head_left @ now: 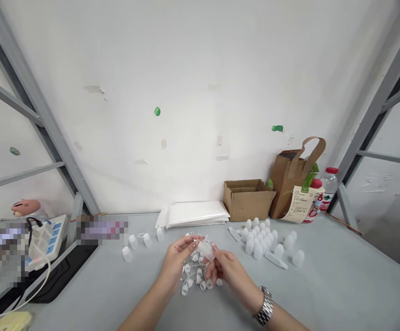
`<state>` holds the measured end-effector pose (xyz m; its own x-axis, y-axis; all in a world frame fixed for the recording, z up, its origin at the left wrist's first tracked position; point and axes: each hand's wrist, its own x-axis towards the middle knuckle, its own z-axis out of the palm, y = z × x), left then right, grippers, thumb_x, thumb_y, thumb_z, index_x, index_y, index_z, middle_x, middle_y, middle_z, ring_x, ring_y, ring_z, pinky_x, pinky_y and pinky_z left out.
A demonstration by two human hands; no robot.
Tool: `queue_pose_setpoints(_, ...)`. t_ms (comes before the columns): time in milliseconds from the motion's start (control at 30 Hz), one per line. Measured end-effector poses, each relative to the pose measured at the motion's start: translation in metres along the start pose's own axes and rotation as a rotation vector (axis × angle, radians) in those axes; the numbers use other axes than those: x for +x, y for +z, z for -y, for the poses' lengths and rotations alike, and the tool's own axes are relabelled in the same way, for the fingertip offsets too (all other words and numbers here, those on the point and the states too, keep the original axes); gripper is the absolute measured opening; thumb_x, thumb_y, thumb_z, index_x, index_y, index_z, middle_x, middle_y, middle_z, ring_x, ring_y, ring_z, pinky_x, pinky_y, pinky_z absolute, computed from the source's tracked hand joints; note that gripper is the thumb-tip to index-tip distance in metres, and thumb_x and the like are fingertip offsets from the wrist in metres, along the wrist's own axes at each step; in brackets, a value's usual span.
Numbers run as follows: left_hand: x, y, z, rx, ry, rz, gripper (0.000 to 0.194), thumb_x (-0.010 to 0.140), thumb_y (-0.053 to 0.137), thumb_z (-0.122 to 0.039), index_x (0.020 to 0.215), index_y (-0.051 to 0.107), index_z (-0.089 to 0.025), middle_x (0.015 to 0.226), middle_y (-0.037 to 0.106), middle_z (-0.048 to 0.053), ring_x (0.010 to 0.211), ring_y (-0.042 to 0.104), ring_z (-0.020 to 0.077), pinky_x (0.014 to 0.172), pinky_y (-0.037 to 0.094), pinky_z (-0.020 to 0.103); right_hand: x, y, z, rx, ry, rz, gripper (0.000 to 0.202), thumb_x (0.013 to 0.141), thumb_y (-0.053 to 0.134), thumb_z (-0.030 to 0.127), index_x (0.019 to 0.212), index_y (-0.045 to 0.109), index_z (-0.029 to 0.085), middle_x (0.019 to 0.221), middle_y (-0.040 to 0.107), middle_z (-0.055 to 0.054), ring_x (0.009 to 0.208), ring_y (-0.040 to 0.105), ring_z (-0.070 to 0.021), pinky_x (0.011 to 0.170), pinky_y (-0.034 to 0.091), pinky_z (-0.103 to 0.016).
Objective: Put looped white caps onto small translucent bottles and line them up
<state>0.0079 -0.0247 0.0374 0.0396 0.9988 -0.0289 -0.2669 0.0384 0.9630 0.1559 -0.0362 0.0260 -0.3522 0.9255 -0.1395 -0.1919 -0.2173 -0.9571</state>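
Note:
Between my two hands is a small translucent white plastic bottle (206, 250), held tilted above the table. The fingers of my left hand (177, 257) pinch around its upper end, where a thin white strap or cap shows; fingertips partly hide it. My right hand (229, 271), with a metal watch at the wrist, grips the bottle's lower right side. Under both hands lies a pile of small white caps with loop straps (199, 276). On the right stands a group of similar bottles without caps (260, 239). Several bottles with straps (133, 242) stand to the left.
White padded envelopes (196, 214) lie against the wall beside an open cardboard box (250, 202). Behind the bottles stand a brown paper bag (285, 184) and a red-capped drink bottle (329, 184). A power strip (53, 241) with cables and a black mat (65, 273) occupy the left.

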Motion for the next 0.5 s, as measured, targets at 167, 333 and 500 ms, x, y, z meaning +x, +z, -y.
queue_pose_setpoints(167, 0.0033, -0.0031, 0.0020, -0.008, 0.011, -0.052, 0.025, 0.060, 0.072, -0.035, 0.076, 0.069, -0.015, 0.091, 0.070, 0.009, 0.096, 0.058, 0.0251, 0.087, 0.039, 0.033, 0.0025, 0.0005, -0.0042, -0.089, -0.145, -0.149, 0.046, 0.054, 0.071, 0.052, 0.078, 0.052, 0.018, 0.059, 0.056, 0.005, 0.047, 0.053, -0.0101, 0.049, 0.040, -0.023)
queue_pose_setpoints(333, 0.0030, -0.0037, -0.0005, 0.009, 0.012, -0.008, 0.022, 0.059, 0.072, -0.033, 0.072, 0.069, -0.016, 0.087, 0.071, 0.008, 0.091, 0.059, 0.0239, 0.085, 0.040, 0.033, 0.0014, -0.0019, -0.0038, 0.035, 0.002, 0.027, 0.048, 0.066, 0.055, 0.063, 0.064, 0.051, 0.015, 0.050, 0.054, 0.002, 0.040, 0.046, -0.0080, 0.045, 0.035, -0.022)
queue_pose_setpoints(500, 0.0026, -0.0041, 0.0001, 0.011, 0.000, -0.028, 0.021, 0.058, 0.073, -0.032, 0.072, 0.069, -0.016, 0.084, 0.071, 0.007, 0.092, 0.058, 0.0238, 0.086, 0.039, 0.033, 0.0020, -0.0024, -0.0039, -0.003, -0.047, -0.036, 0.049, 0.064, 0.059, 0.061, 0.077, 0.055, 0.014, 0.056, 0.056, 0.001, 0.046, 0.052, -0.0106, 0.049, 0.039, -0.024)
